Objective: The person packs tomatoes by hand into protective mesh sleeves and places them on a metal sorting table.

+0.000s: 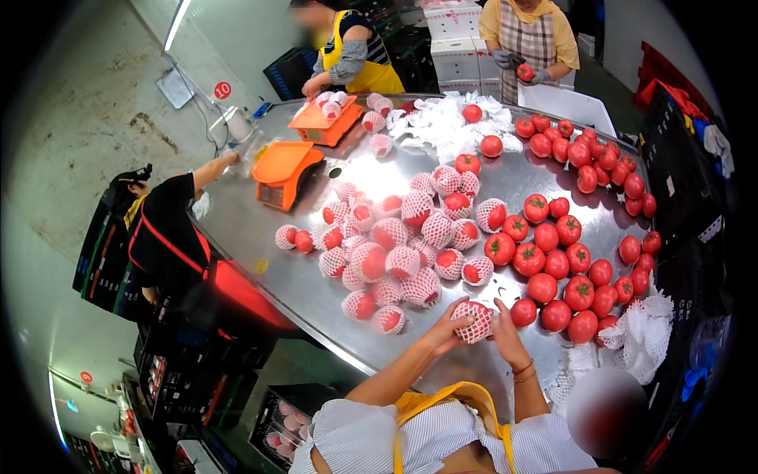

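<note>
Between both hands, over the near edge of the metal table, is a tomato in a white foam net sleeve. My left hand grips it from the left, thumb across the net. My right hand is at its right side, fingers raised; whether it grips the tomato is hard to tell. Beyond them lies a heap of net-sleeved tomatoes. Bare red tomatoes lie to the right, some with green calyxes. A bunch of white foam nets rests at the right table edge.
Two orange scales stand at the far left of the table. More foam nets are piled at the far side. Several people work around the table, one holding a tomato. Black crates stand at right; another crate holds sleeved tomatoes.
</note>
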Demonstrator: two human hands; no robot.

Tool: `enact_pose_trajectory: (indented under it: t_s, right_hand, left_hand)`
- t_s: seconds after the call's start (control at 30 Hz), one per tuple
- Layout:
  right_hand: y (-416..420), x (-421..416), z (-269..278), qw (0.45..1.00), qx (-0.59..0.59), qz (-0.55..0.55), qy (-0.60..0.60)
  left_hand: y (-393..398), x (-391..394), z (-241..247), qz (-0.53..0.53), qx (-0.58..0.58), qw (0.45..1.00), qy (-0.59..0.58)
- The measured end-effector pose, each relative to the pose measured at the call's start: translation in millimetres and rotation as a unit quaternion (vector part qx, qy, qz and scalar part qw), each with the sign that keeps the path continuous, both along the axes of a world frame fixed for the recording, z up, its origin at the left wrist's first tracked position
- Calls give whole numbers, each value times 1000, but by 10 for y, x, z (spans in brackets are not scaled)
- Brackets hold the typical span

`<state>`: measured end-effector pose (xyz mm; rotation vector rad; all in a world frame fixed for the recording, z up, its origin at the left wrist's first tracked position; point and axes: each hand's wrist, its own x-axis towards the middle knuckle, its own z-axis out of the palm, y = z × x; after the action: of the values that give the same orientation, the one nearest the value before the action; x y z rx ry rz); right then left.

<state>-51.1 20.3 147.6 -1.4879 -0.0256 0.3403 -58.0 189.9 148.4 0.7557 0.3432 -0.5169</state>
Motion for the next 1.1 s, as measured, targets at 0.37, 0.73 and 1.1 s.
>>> enact_pose_trajectory:
  t_s: [0.37,0.73,1.1]
  right_hand:
    - [-175,102,27,999,39,-11,18]
    - [-1325,-441,-128,987,-66,-108,97]
    - [-2373,-1171,-180,884,-297,-359,32]
  left_hand:
    - [609,287,161,10,-41,995,-91]
    - [2866,1717,20,143,825,545,-45]
    - [3074,1310,142,185,442,872,-100]
